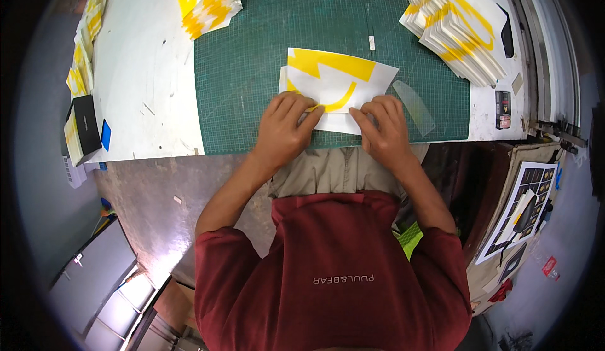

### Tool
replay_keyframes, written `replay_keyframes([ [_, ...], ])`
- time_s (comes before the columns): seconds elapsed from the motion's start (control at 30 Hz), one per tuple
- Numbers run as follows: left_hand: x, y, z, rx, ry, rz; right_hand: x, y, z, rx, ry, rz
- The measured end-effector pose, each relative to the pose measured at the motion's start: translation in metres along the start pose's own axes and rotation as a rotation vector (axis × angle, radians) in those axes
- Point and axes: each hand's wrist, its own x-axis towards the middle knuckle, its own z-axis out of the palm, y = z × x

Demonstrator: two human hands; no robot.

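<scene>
A white sheet with yellow print (pixel 334 67) lies on the green cutting mat (pixel 265 35) near the table's front edge. White paper (pixel 340 124) shows below its lower edge; whether it is a folded part or a separate sheet I cannot tell. My left hand (pixel 287 121) has thumb and fingers closed at the sheet's lower left edge. At its lower right, my right hand (pixel 383 127) pinches the edge with curled fingers. Just right of that hand, a clear curved plastic piece (pixel 414 108) rests on the mat.
Stacks of yellow-and-white printed pieces stand at the right (pixel 457 32) and far left-centre (pixel 208 4). More pieces line the left edge beside a black box (pixel 86 124) and a blue flat item (pixel 106 135). A small dark pack (pixel 503 109) lies near the metal rail (pixel 554 67).
</scene>
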Motion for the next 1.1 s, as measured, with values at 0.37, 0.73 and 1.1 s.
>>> replay_keyframes([
  [0.37, -0.028, 0.028, 0.001, 0.006, -0.129, -0.084, -0.026, -0.031, 0.008, 0.084, -0.030, 0.061],
  [0.73, -0.035, 0.029, 0.006, 0.010, -0.094, -0.090, -0.030, -0.028, 0.009, 0.092, -0.057, 0.072],
  [1.1, -0.037, 0.028, 0.008, 0.013, -0.090, -0.088, -0.032, -0.025, 0.010, 0.086, -0.061, 0.059],
])
